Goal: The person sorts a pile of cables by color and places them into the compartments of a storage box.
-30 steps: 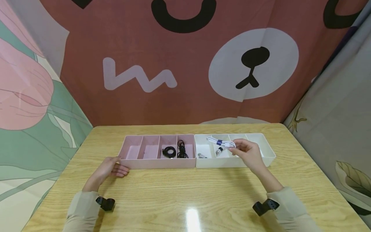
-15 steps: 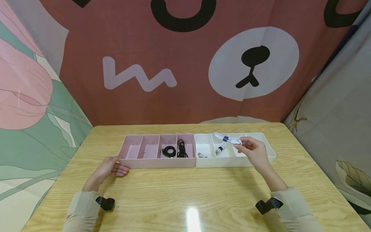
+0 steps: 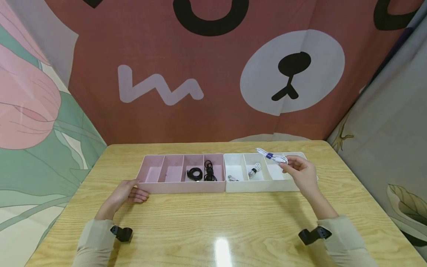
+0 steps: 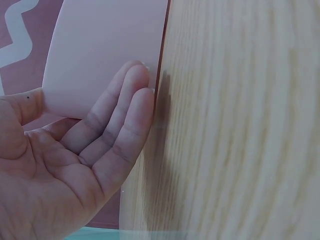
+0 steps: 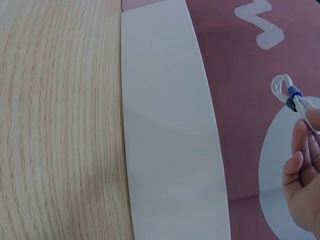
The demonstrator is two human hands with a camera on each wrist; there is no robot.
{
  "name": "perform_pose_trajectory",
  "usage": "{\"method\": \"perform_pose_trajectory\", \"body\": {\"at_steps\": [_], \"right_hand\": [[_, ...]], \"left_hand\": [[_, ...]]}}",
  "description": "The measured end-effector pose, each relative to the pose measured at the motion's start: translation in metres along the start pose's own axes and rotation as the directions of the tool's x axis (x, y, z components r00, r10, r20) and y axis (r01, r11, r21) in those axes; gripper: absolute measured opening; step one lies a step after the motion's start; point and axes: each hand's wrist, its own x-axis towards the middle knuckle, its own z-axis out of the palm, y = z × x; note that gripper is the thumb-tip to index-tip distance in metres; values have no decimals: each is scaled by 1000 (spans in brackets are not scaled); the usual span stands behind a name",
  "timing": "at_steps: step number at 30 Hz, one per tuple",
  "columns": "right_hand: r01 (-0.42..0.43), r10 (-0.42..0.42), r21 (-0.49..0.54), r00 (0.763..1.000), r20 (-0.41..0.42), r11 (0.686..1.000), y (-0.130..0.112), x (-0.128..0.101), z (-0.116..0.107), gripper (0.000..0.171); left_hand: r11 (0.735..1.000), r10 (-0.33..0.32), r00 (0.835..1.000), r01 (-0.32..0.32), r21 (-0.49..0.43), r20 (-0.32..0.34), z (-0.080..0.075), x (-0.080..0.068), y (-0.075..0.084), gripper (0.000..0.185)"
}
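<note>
A bundled white cable (image 3: 271, 155) with a dark blue tie is pinched between the thumb and fingers of my right hand (image 3: 301, 172). It is held above the right part of the white divided box (image 3: 260, 186). The right wrist view shows the cable's loop (image 5: 280, 86) pointing away from the hand. My left hand (image 3: 125, 194) touches the front left corner of the pink divided box (image 3: 181, 188). Its fairly straight fingers (image 4: 122, 112) lie along the front wall, with the thumb by the rim.
In the pink box lie a coiled black cable (image 3: 194, 173) and a bundled black cable (image 3: 209, 171), in separate compartments. The white box has a bundled white cable (image 3: 255, 170) and a small pale connector (image 3: 232, 178). Both boxes stand end to end on the wooden table (image 3: 186, 226).
My right hand has moved to the right with the white cable, uncovering the bundled cable in the second compartment of the white box. The left hand stays at the pink box's corner.
</note>
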Motion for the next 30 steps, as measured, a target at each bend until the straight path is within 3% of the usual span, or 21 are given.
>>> {"method": "perform_pose_trajectory", "body": {"at_steps": [11,14,18,19,21,24,27,30], "right_hand": [[-44,52,82,993,-101,996,10,2,-6,8],[-38,52,121,992,-118,992,32,4,-13,11],[-36,50,115,992,-118,993,81,13,-25,18],[-49,58,75,992,-114,996,87,14,-27,20],[-55,65,89,991,-117,995,97,16,-29,20],[-72,77,41,990,-121,997,84,12,-27,20],[-101,114,89,983,-147,991,73,8,-24,17],[-140,143,30,975,-171,990,56,3,-20,13]], "left_hand": [[1000,-1,1000,1,-7,7,-1,1,-1,51],[1000,2,1000,-2,-8,11,-1,1,-1,50],[1000,4,1000,-4,-15,14,-2,1,-2,50],[1000,4,1000,-4,-17,14,-2,1,-2,50],[1000,1,1000,0,-23,11,-1,1,-2,50],[1000,2,1000,-1,-21,13,-1,2,-2,50],[1000,-1,1000,1,-23,8,0,1,-2,49],[1000,2,1000,-2,-18,11,0,1,-1,50]]}}
